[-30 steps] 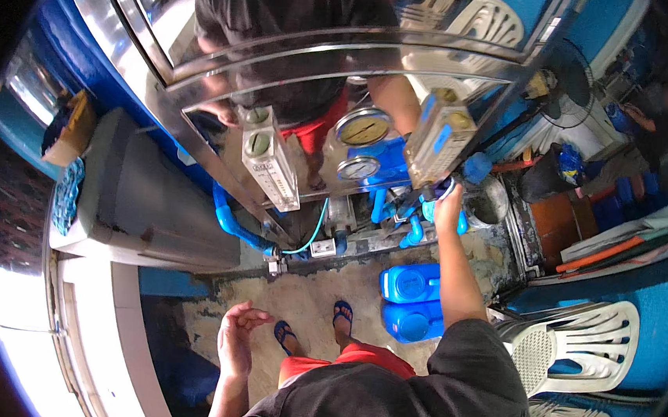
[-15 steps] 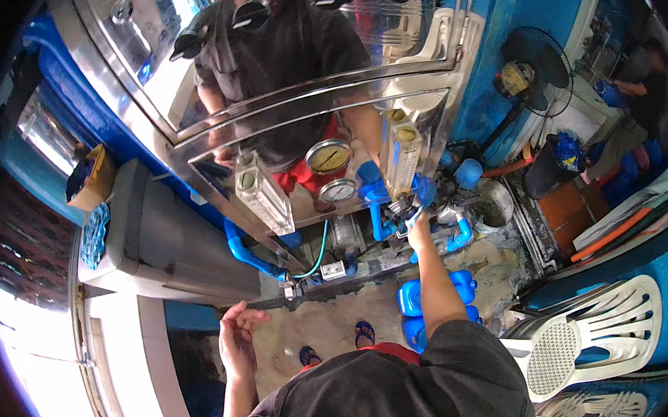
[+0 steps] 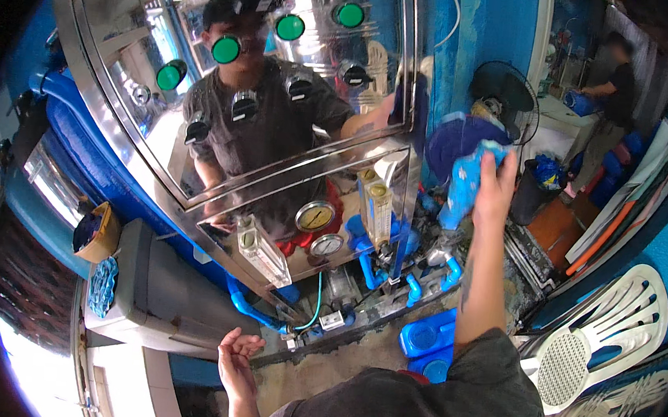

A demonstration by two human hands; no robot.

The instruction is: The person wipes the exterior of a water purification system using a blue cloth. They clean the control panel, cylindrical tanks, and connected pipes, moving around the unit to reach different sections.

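My right hand [image 3: 494,194] is raised to the right of the steel panel, its fingers wrapped round a crumpled light-blue cloth [image 3: 463,189] with pale patches. Right beside the cloth is a dark-blue rounded thing [image 3: 449,143]; I cannot tell what it is or whether I hold it too. Low at the left, my left hand [image 3: 238,362] hangs free, fingers apart and slightly bent, near a grey box [image 3: 163,289]. The polished steel panel [image 3: 275,153] carries green buttons, black knobs, two round gauges [image 3: 315,216] and clear flow meters [image 3: 375,208], and mirrors me.
Blue pipes [image 3: 452,274] run along the panel's foot. Blue containers [image 3: 427,341] stand on the floor by my right arm. White plastic chairs [image 3: 598,339] are stacked at the right. Behind stand a black fan [image 3: 507,97] and a dark bin [image 3: 533,194]; another person [image 3: 614,85] works there.
My right hand has risen from the pipes below the flow meter, up and right, with the blue cloth in it. My view has tilted upward; my left hand stays low and open.
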